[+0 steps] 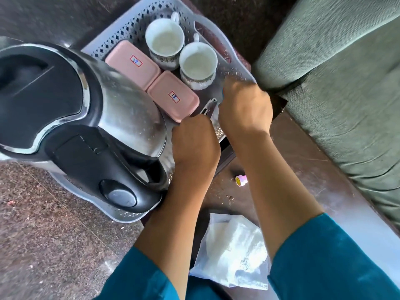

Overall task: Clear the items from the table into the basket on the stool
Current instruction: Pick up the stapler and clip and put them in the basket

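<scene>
Grey basket holds kettle, boxes and cups packed close, leaving free its right corner, where left hand grips a metal tool; right hand hides its fingers, so I cannot tell.

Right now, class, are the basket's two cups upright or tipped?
Upright: far cup and near cup show rims facing up in the basket.

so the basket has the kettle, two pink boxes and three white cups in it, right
Not quite. The head view shows only two white cups in the basket, a far cup and a near cup, not three. The kettle, the far pink box and the near pink box are in it, as you said.
</scene>
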Demonstrator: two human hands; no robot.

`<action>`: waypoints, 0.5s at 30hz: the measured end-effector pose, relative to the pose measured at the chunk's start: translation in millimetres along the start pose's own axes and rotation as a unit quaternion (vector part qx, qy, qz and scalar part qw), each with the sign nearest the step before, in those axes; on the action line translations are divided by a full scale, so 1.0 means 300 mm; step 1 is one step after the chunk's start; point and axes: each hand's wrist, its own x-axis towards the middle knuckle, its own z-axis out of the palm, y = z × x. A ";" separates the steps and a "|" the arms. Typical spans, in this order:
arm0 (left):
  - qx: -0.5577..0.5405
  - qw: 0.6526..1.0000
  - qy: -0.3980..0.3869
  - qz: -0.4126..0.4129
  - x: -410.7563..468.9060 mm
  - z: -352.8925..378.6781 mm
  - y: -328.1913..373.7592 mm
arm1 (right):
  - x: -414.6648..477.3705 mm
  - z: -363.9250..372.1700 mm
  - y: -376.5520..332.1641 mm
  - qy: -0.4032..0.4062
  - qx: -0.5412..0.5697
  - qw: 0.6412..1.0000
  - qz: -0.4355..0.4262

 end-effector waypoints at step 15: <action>0.023 0.999 0.038 -0.007 -0.017 -0.006 0.011 | -0.030 0.051 -0.006 0.073 0.047 0.996 0.004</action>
